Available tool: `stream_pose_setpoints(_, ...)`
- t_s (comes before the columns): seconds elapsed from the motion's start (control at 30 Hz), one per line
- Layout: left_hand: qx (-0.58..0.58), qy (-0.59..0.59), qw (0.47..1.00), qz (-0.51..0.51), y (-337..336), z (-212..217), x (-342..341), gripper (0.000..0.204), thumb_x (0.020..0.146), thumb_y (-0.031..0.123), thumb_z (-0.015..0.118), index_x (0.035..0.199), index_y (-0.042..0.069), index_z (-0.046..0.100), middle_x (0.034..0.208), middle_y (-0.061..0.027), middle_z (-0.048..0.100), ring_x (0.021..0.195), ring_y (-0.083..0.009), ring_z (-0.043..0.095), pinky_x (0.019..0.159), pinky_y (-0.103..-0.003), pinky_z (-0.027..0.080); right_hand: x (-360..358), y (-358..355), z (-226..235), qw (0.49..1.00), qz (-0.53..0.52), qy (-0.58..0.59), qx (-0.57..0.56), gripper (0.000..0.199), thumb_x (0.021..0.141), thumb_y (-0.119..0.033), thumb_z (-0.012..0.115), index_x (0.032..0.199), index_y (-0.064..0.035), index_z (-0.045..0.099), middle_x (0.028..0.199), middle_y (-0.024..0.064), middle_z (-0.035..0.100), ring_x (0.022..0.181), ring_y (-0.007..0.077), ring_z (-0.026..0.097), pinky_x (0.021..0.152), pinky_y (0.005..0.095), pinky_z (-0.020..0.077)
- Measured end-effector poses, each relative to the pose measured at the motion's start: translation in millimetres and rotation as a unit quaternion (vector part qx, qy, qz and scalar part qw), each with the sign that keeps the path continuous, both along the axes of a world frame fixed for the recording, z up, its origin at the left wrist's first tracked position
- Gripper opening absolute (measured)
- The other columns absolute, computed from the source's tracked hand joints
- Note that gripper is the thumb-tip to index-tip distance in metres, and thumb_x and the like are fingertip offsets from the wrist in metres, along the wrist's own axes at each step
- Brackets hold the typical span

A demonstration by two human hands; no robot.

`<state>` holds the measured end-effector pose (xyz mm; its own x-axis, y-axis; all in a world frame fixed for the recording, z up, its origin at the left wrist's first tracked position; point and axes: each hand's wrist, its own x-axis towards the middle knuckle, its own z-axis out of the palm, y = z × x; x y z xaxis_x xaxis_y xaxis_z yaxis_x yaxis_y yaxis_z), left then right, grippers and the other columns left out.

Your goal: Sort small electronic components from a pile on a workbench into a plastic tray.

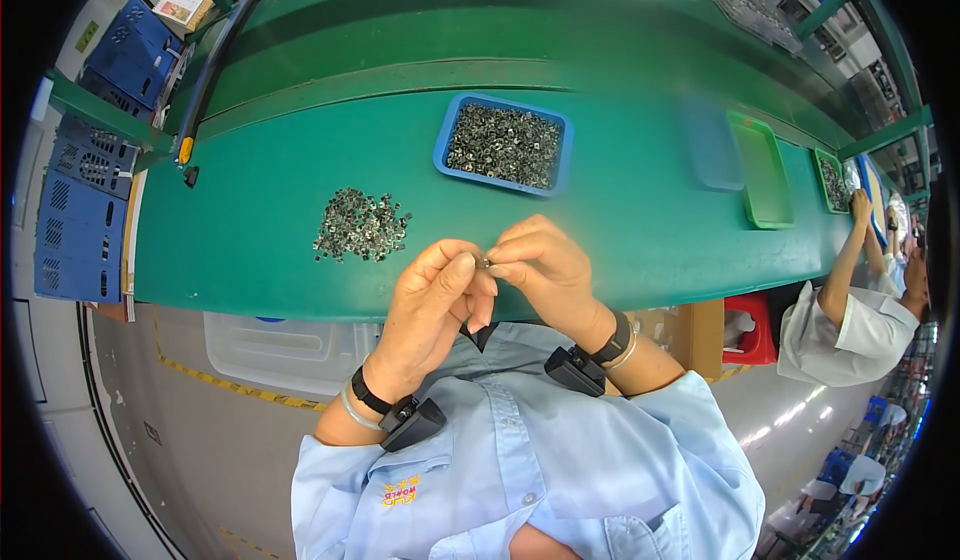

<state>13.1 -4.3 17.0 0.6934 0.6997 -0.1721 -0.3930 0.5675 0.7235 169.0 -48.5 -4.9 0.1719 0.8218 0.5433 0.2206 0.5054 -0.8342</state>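
Observation:
My left hand (437, 290) and my right hand (543, 264) meet above the front edge of the green table. Between their fingertips is a small metal part (484, 262), pinched from both sides; its exact kind is too small to make out. Left of my hands lies a loose pile of small shiny metal pieces (360, 225) on the tabletop. Beyond my hands stands a blue tray (447, 168) filled with many small metal parts (505, 144).
To the right lie a translucent blue tray (712, 145) and a green tray (765, 175). A co-worker (850, 310) sits at the table's right end beside a small green tray of parts (832, 182). Blue crates (80, 210) stand left; a clear plastic bin (285, 352) is below the table edge.

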Motion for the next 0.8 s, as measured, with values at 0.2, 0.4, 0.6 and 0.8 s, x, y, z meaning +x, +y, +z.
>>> stream_pose_setpoints(0.2,-0.036,-0.012,0.999,-0.003,2,-8,-1,0.016,0.096,0.019,0.051,0.103,0.005,0.055,0.078,-0.0055,0.06,0.057,-0.0114,0.052,0.048,-0.023,0.041,6,7,-7,0.989,-0.03,-0.143,0.03,0.016,0.078,-0.006,0.068,0.094,-0.0074,0.065,0.086,0.0051,0.062,0.078,0.0223,0.058,0.068,0.033,0.046)
stream_pose_setpoints(0.4,-0.073,-0.049,0.996,0.023,5,-14,-3,0.014,0.095,0.018,0.053,0.101,0.005,0.056,0.074,-0.0044,0.058,0.055,-0.0107,0.05,0.048,-0.023,0.04,0,6,-6,0.968,-0.086,-0.234,0.04,0.022,0.077,-0.01,0.068,0.098,-0.0087,0.066,0.092,0.0039,0.062,0.078,0.0227,0.057,0.069,0.0341,0.0432)
stream_pose_setpoints(0.6,-0.059,-0.005,0.998,0.028,8,-17,-10,0.014,0.093,0.018,0.056,0.098,0.005,0.056,0.072,-0.0036,0.058,0.053,-0.0102,0.049,0.047,-0.023,0.039,-7,6,-3,0.938,-0.127,-0.321,0.045,0.025,0.076,-0.011,0.068,0.101,-0.0095,0.066,0.093,0.0032,0.062,0.08,0.0219,0.057,0.068,0.0332,0.0416)
stream_pose_setpoints(0.8,-0.017,0.05,0.998,0.031,11,-16,-18,0.014,0.092,0.018,0.057,0.097,0.005,0.056,0.07,-0.0033,0.058,0.053,-0.01,0.05,0.047,-0.023,0.039,-7,3,4,0.961,-0.086,-0.264,0.013,0.025,0.077,-0.008,0.068,0.101,-0.0104,0.065,0.094,0.0038,0.061,0.082,0.0227,0.057,0.069,0.0339,0.0433)
